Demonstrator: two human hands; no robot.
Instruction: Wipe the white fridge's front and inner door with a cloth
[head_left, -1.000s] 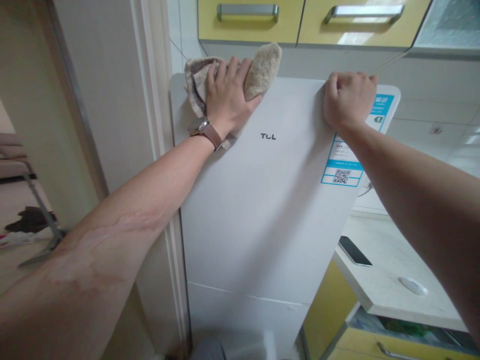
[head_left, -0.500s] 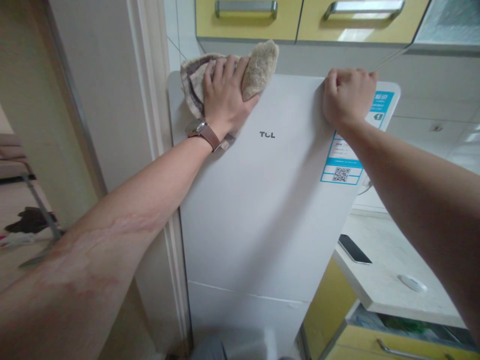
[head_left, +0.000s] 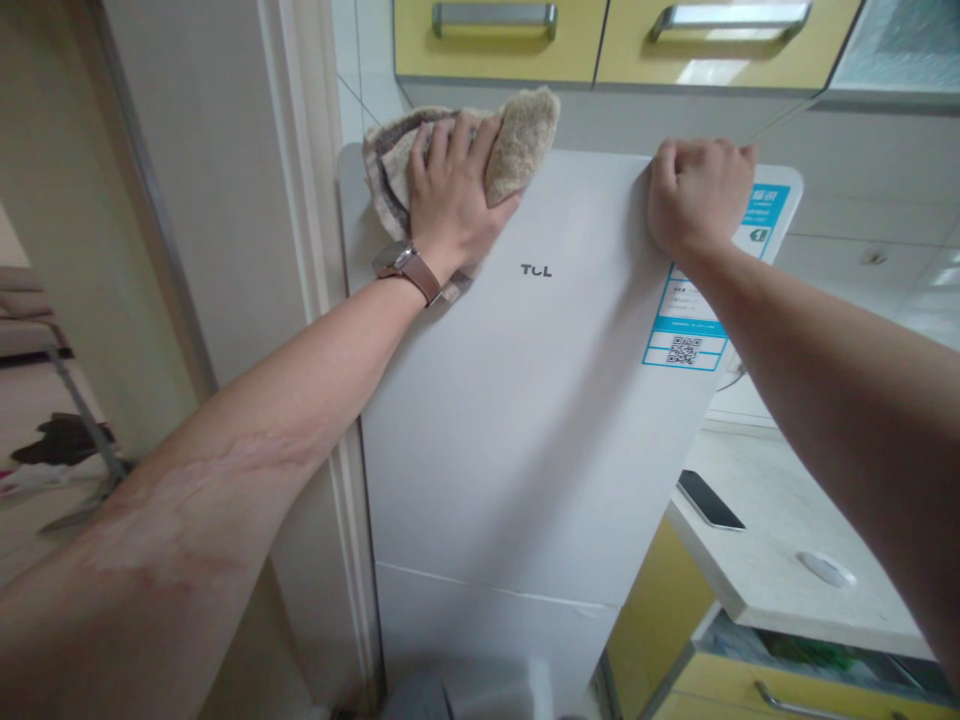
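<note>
A beige towel (head_left: 521, 145) with a dark stripe lies bunched against the upper left of a white refrigerator door (head_left: 480, 420) lettered TCL. My left hand (head_left: 459, 195), with a watch on its wrist, presses the towel to the door; its fingers lie over the cloth and part of the towel bulges beside the thumb. At the door's upper right, my right hand (head_left: 701, 195) is closed in a fist at the top edge, beside a blue and white label (head_left: 686, 345). The undersides of its curled fingers are hidden, and no object shows in it.
Yellow wall cabinets (head_left: 495, 50) with metal handles hang above. To the right, a pale counter (head_left: 772, 490) bears a phone (head_left: 710, 500) and a white oval object (head_left: 825, 569), over a yellow drawer (head_left: 735, 685). A door frame (head_left: 300, 200) stands close on the left.
The view has shifted very slightly. Both hands and the towel keep practically the same places on the door.
</note>
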